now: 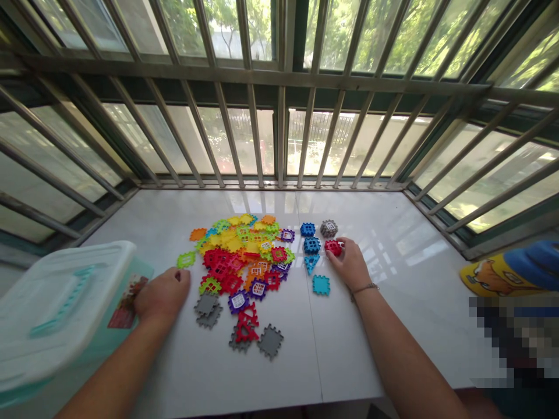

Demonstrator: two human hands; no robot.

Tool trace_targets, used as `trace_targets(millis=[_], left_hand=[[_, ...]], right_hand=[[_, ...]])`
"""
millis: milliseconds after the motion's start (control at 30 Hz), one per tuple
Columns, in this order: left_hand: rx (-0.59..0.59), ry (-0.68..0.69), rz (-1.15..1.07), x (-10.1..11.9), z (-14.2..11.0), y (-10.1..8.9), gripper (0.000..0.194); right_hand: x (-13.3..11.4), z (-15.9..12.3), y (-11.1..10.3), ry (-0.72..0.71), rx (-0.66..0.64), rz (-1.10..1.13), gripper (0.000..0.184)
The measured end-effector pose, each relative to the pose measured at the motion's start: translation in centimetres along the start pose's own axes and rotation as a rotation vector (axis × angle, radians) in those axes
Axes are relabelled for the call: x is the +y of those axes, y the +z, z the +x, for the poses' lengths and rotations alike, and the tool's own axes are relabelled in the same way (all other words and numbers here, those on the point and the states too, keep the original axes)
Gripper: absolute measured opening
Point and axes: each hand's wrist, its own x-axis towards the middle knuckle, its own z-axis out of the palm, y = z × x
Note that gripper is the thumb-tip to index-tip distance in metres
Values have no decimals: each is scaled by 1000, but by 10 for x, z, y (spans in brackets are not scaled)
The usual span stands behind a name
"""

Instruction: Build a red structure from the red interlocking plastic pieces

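A heap of interlocking plastic building tiles (236, 256) in red, yellow, green, orange and purple lies mid-table. My right hand (349, 265) grips a small red tile (333, 248) between its fingertips, and a thin bracelet (364, 288) circles that wrist. Beside those fingers lie a grey tile (329, 228), two blue square tiles (310, 237), a blue triangular tile (311, 263) and a teal tile (321, 284). My left hand (163, 295) rests curled on the table, with no held thing visible. A lime tile (186, 259) lies just beyond it, and grey tiles (207, 308) lie to its right.
A white plastic box with a teal handle (65, 297) stands at the left, next to a picture card (126, 302). The white stone tabletop (384, 331) ends at barred windows (279, 116) ahead. A yellow-and-blue cushion (509, 270) sits at the right.
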Motion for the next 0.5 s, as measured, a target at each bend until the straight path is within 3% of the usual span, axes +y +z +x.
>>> trace_targets(millis=[500], left_hand=[[25, 2, 17, 0, -1, 1, 62]], right_hand=[[-5, 4, -4, -54, -13, 33, 47]])
